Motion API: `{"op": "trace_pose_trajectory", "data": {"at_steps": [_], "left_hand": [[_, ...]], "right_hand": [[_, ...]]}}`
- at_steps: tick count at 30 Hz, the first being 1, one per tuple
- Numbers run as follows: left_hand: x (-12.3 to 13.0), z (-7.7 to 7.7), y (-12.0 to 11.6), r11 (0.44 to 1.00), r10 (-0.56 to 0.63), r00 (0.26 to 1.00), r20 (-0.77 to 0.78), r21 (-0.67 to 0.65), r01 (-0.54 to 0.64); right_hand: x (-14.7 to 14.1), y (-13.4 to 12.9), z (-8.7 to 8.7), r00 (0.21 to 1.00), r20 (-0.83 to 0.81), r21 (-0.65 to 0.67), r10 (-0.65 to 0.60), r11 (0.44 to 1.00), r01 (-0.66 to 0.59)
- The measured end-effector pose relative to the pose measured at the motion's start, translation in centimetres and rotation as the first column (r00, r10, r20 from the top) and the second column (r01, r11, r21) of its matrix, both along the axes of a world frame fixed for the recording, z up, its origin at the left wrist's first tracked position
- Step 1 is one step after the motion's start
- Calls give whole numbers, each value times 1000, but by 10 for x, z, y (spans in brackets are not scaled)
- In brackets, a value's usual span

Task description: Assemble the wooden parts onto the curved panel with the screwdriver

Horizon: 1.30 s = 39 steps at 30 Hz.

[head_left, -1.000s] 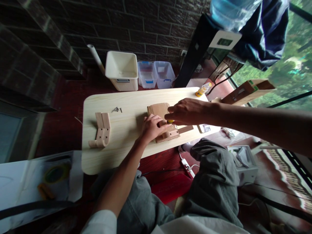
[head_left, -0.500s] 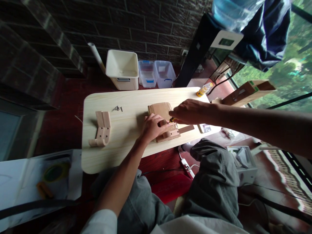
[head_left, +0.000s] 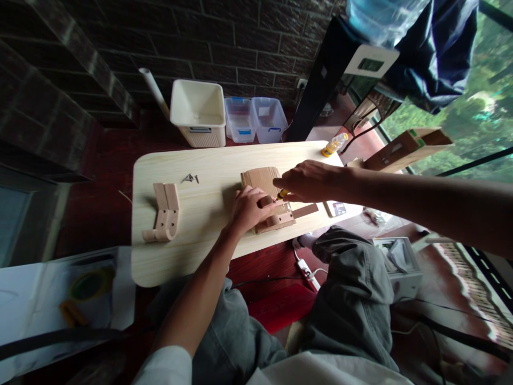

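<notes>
My right hand, just right of centre in the frame, is curled closed around a yellow-and-black screwdriver, with only part of the handle showing past the fingers. My left hand, at the centre, is bent over the wooden bracket, a rounded end of the wood showing between fingers and thumb; I read that as a hold that pins it, though the hand hides much of the contact. The relation I steer by is this: the bracket lies below and slightly left of my right-hand grip, and the screwdriver slants from upper right down to lower left, its front end just beside my left thumb. The bracket's visible face, dotted with dark holes, runs roughly left to right, so the tool's line crosses it at an angle. I can't tell whether the tip sits in a screw. My left hand is the nearer to the wood, while the right reaches it only through the tool. Under the bracket lies a piece of cardboard; a flat wooden strip extends to the right. Farther out on the pale table, loose screws and a second wooden bracket lie left of centre.
</notes>
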<state>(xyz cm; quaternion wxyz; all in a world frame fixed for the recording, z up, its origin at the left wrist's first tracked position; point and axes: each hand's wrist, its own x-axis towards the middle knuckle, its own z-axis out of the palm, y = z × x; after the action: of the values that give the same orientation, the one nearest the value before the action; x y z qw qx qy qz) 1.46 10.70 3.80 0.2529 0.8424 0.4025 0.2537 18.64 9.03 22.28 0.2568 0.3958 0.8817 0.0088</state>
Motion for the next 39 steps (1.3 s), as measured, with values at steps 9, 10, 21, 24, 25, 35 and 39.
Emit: {"op": "trace_pose_trajectory", "data": {"at_steps": [9,10,21,24,25,35,39], "left_hand": [[0,0,0,1000,2,1000,-1,9,-2],[0,1,0,1000,3,1000,1,11,-3],[1,2,0,1000,14,1000,-16,-9,-14],[1,1,0,1000,12,1000,-11,-2,-12],[0,1,0,1000,12,1000,-10,1,-12],[0,0,1,1000,-6,1000,-5,-4,6],[0,0,0,1000,3,1000,-14,-3,-3]], "right_hand": [[3,5,-12,995,-87,-20,39,999,-41],[3,4,-14,995,-98,-23,28,999,-31],[-5,2,-10,997,-68,-62,-39,997,34],[-6,3,-4,998,-54,-77,-11,997,7],[-6,3,-2,998,-56,-84,-7,996,2],[-9,0,-1,998,-37,-69,-48,997,46],[-11,2,-2,999,-23,-76,-44,996,42]]}}
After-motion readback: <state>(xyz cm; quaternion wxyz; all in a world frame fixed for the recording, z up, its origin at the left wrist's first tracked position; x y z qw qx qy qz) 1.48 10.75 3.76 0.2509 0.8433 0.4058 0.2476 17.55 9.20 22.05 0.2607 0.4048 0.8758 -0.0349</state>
